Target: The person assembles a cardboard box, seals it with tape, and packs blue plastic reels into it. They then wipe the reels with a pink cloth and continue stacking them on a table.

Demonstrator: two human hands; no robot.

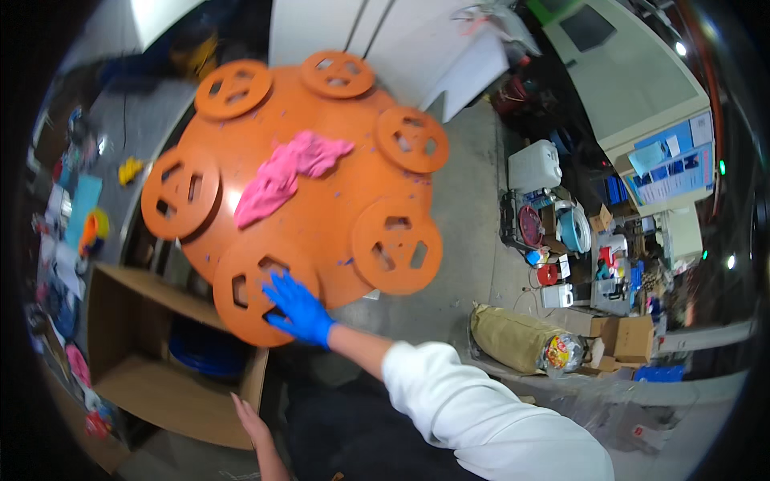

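My right hand (298, 311), in a blue glove, lies with spread fingers on the nearest orange disc (239, 319), over its cut-out slots. That disc is one of several slotted round discs around the edge of a large orange round table-like plate (321, 232). A crumpled pink cloth (281, 176) rests across the plate's middle. My left hand (252, 422), bare, is low in the view beside the near wall of an open cardboard box (152, 389); its fingers look stretched out and hold nothing visible. Inside the box sits a dark blue round object (207, 346), partly hidden.
A cluttered bench (80, 216) runs along the left. To the right stand a white jerrycan (535, 166), a crate of containers (529, 220) and a tan roll-shaped sack (513, 337). Grey-green cabinets (626, 72) rise at the upper right, a white panel (417, 40) at the back.
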